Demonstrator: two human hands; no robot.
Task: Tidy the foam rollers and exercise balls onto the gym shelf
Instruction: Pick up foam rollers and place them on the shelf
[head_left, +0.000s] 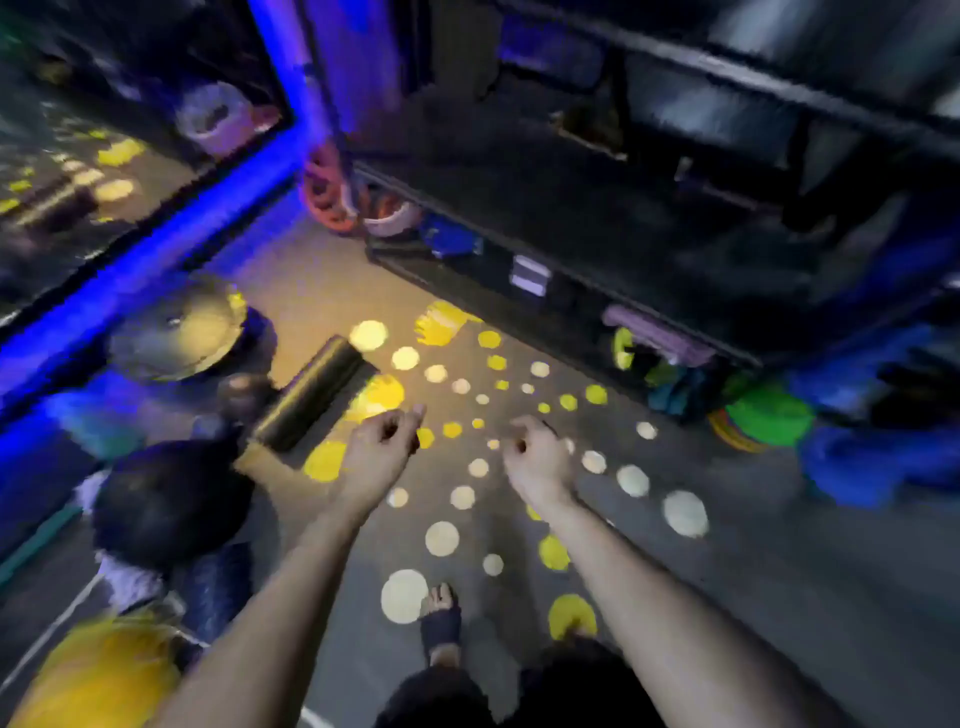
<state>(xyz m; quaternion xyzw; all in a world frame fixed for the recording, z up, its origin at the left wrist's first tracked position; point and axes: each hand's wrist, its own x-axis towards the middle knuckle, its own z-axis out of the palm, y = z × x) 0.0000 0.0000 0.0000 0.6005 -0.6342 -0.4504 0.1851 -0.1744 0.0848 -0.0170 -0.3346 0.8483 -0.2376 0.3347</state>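
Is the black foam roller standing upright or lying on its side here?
Lying on its side: the black foam roller rests lengthwise on the floor, off the shelf.

Looking for anything legible and I'm getting nothing, the whole view is smeared. There's a pale tag (530, 275) on the front edge of the gym shelf (571, 218), showing as two light bands. Whatever is printed on it is too blurred for me to make out a letter or number.
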